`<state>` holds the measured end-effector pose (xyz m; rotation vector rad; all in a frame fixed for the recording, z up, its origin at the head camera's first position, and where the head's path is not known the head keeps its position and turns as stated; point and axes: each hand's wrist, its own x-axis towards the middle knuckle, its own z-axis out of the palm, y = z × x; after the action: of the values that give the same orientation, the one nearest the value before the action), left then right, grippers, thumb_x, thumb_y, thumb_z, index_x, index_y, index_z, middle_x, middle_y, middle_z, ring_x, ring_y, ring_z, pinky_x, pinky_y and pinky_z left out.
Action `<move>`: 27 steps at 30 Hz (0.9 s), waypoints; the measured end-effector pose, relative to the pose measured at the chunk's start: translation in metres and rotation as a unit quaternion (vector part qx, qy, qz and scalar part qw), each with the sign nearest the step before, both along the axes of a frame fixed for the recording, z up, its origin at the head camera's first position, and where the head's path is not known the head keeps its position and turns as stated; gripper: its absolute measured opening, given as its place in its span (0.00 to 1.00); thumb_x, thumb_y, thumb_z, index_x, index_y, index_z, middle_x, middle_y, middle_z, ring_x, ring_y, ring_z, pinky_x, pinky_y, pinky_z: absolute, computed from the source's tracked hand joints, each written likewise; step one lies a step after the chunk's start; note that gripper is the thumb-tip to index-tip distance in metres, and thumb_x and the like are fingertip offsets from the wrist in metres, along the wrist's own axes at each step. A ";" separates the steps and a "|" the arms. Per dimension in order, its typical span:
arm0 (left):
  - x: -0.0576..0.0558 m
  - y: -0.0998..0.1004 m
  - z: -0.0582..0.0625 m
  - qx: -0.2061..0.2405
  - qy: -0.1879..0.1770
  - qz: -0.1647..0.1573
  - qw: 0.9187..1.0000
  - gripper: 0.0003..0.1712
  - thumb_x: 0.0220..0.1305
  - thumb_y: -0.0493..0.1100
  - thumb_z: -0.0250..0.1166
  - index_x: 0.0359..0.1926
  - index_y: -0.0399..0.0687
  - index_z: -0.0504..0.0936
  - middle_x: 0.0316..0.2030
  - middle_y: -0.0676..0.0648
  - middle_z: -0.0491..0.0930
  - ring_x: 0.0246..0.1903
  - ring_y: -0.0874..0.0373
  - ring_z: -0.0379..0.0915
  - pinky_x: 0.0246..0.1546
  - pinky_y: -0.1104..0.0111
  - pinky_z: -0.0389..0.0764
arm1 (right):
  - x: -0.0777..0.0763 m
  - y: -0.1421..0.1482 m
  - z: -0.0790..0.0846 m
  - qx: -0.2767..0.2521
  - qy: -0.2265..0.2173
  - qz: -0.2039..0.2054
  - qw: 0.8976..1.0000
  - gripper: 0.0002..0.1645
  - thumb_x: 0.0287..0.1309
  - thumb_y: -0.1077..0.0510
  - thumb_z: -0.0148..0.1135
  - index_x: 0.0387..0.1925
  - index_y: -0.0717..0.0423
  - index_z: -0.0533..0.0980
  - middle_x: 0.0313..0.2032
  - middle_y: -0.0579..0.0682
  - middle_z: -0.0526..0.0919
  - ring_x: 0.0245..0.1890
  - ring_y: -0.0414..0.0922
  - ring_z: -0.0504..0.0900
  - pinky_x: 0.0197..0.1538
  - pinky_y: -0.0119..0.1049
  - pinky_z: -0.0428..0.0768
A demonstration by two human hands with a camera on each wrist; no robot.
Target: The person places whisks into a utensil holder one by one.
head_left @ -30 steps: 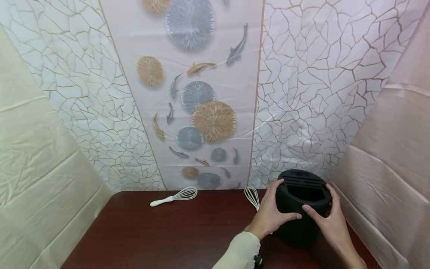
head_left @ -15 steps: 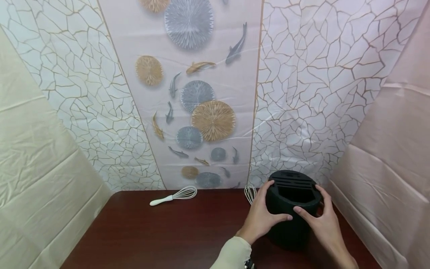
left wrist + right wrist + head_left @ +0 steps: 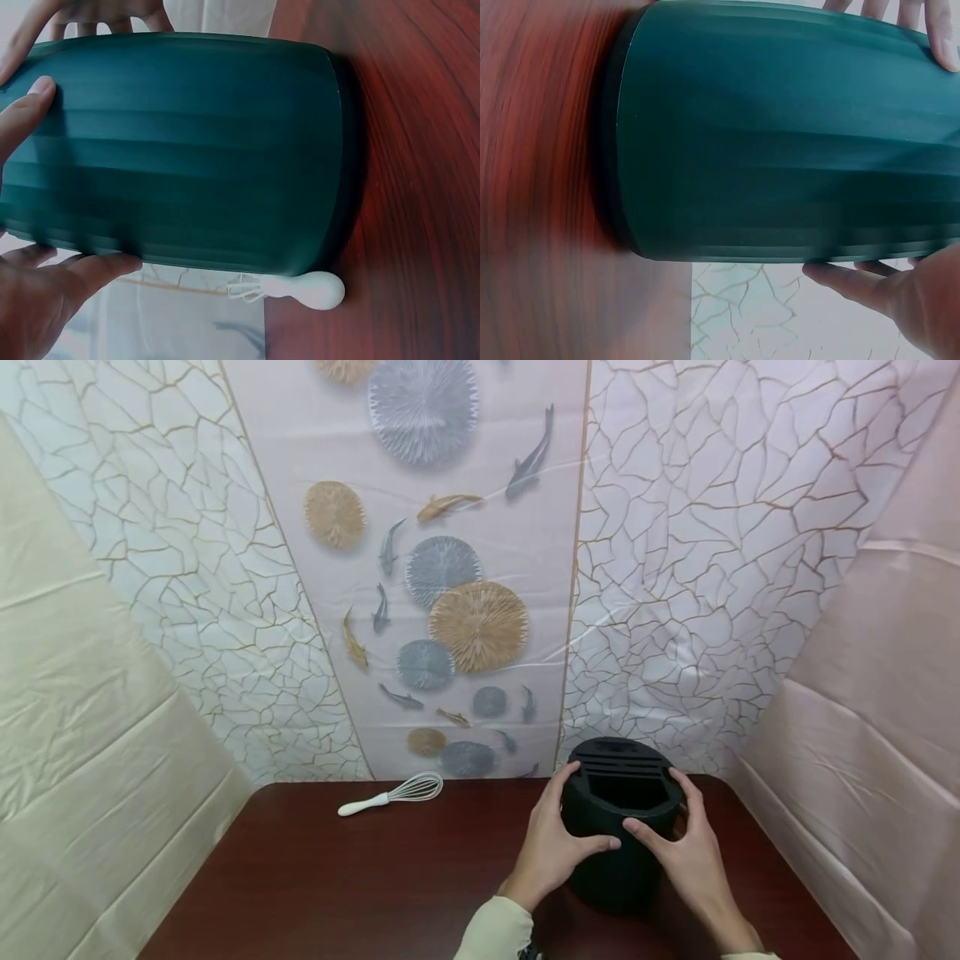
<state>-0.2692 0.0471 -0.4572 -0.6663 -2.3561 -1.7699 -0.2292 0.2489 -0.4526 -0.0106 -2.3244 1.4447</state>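
Observation:
A dark green utensil holder [image 3: 618,860] stands upright at the right of the table, its top showing several narrow slots and one wide opening. Both hands hold it near the rim. The left hand [image 3: 551,835] grips its left side, thumb across the front. On its right side, the right hand [image 3: 693,852] grips it with the thumb pointing inward, close to the other thumb. Seen from the left wrist, the holder's side [image 3: 187,150] is smooth and its base is at the tabletop. Just beside it there lies a whisk with a white handle [image 3: 315,291], hidden in the head view.
Another white whisk [image 3: 390,795] lies near the table's back edge, left of centre. The dark red wooden table [image 3: 360,877] meets a patterned cloth backdrop [image 3: 480,718] behind. Beige cloth [image 3: 847,777] hangs along the right side, and similar cloth on the left.
Both hands have moved the utensil holder leftward across the table while keeping their grip. It now covers the second whisk in the head view. The left whisk stays where it was.

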 end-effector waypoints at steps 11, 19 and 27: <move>0.003 -0.039 0.000 0.017 -0.010 0.006 1.000 0.60 0.53 0.47 0.86 0.79 0.78 0.60 0.81 0.55 0.56 0.78 0.56 0.56 0.73 0.50 0.68 | -0.004 -0.030 -0.005 -0.011 0.015 0.040 0.999 0.60 0.66 0.46 0.75 0.85 0.43 0.46 0.78 0.65 0.58 0.75 0.63 0.61 0.69 0.71 0.66; 0.003 -0.064 -0.001 0.028 -0.015 0.013 0.999 0.59 0.53 0.50 0.86 0.79 0.78 0.61 0.81 0.55 0.56 0.78 0.53 0.58 0.73 0.45 0.68 | -0.007 -0.050 -0.008 -0.019 0.024 0.068 0.997 0.57 0.67 0.46 0.74 0.85 0.42 0.48 0.78 0.63 0.59 0.76 0.62 0.62 0.69 0.68 0.70; 0.001 -0.086 -0.003 0.022 -0.012 0.021 0.999 0.59 0.53 0.51 0.85 0.79 0.79 0.60 0.80 0.55 0.59 0.77 0.49 0.60 0.72 0.42 0.67 | -0.012 -0.067 -0.009 -0.035 0.024 0.091 0.995 0.56 0.67 0.46 0.73 0.84 0.41 0.50 0.79 0.61 0.58 0.78 0.62 0.59 0.70 0.70 0.67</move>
<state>-0.2677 -0.0392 -0.4598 -0.5890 -2.3211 -1.8171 -0.2409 0.1817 -0.4612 0.2197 -2.2855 1.5940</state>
